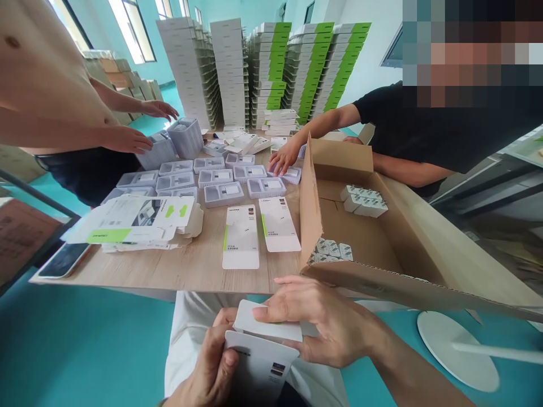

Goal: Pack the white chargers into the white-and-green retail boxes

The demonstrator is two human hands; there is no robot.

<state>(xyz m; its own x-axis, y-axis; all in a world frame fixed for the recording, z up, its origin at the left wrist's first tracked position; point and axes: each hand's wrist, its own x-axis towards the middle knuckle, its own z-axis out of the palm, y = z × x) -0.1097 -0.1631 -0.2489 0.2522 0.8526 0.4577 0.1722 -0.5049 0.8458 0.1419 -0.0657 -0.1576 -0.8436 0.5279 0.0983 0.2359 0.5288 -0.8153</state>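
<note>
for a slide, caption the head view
The left hand and right hand hold a white carton beside an open cardboard box

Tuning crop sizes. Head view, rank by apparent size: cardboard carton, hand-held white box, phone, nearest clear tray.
1. cardboard carton
2. hand-held white box, though it is closest to the camera, which inflates it
3. phone and nearest clear tray: they look about alike, so not ranked

White sleeve (261,364) held low in front of me, gripped at its left edge by my left hand (210,370). Flat face up, small dark print and coloured squares near the right edge. White insert (267,327) overlaps its top end, slightly tilted, pinched in my right hand (326,328).
</note>
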